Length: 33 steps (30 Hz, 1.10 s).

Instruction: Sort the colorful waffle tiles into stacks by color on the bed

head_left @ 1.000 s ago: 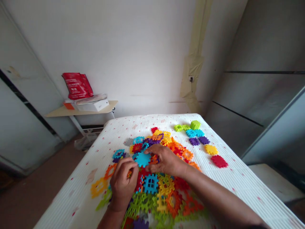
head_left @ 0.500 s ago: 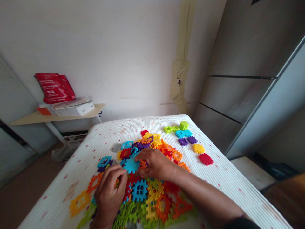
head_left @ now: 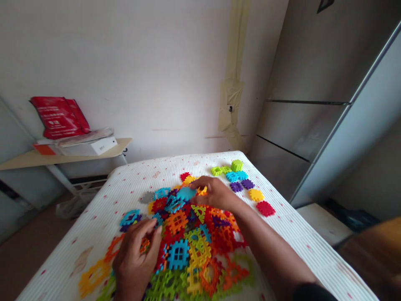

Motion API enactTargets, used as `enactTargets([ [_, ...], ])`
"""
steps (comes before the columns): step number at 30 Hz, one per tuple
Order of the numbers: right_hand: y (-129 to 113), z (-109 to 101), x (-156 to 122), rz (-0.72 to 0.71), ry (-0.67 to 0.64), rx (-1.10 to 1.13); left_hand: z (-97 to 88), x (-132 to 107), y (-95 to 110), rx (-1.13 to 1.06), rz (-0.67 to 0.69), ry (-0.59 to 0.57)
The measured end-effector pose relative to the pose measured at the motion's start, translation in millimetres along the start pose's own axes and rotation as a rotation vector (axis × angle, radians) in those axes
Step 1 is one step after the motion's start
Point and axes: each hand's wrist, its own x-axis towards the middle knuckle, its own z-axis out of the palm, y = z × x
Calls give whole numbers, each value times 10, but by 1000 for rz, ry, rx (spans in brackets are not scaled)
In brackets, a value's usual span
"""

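A heap of interlocking plastic waffle blocks [head_left: 188, 234] in red, orange, yellow, lime, blue and purple covers the middle of a white ribbed cover [head_left: 94, 217]. My right hand [head_left: 214, 194] is at the heap's far side, its fingers on a blurred blue waffle block [head_left: 186, 193]. My left hand [head_left: 134, 261] rests at the near left edge, curled around a small orange block [head_left: 144, 245]. A blue block with window-like openings [head_left: 178, 254] lies between my hands. Smaller lime [head_left: 237, 165], purple [head_left: 247, 184], yellow [head_left: 256, 195] and red [head_left: 265, 208] pieces sit apart at the back right.
Behind the white surface, a shelf [head_left: 119, 144] holds a red bag [head_left: 59, 117] and a white box [head_left: 100, 146]. Grey cabinet panels [head_left: 300, 125] stand to the right, a low white ledge [head_left: 322, 221] below them. Brown floor [head_left: 28, 225] shows at left.
My right hand has carried the blue block toward the back of the heap, uncovering more pieces. My left hand has shifted down and left. The view has turned slightly left.
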Motion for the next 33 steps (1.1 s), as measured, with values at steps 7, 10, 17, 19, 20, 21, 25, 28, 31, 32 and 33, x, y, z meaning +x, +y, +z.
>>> enactTargets([
  [7, 1169, -738, -143, 626, 586, -661, -24, 12, -37, 1, -11, 9],
  [10, 1480, -756, -280, 788, 540, -759, -17, 18, -22, 13, -7, 1],
  [17, 1642, -574, -318, 870, 403, -838, -7, 32, 2, 19, 4, -10],
  [19, 1644, -556, -319, 881, 389, -835, -9, 37, 7, 16, 7, -13],
  [20, 1645, -552, -322, 885, 384, -832, -10, 39, 10, 16, 9, -13],
  [21, 1647, -549, -325, 889, 380, -829, -11, 42, 14, 18, 10, -13],
  [25, 1658, -538, -321, 899, 353, -828, -12, 51, 21, 21, 19, -18],
  [28, 1664, -527, -301, 934, 326, -837, -11, 55, 20, 25, 36, -13],
  [31, 1666, -516, -290, 943, 316, -850, -9, 55, 18, 24, 45, -12],
  [32, 1665, -513, -290, 940, 314, -851, -9, 54, 17, 24, 44, -13],
  [33, 1665, -510, -291, 937, 313, -852, -8, 52, 15, 25, 40, -13],
])
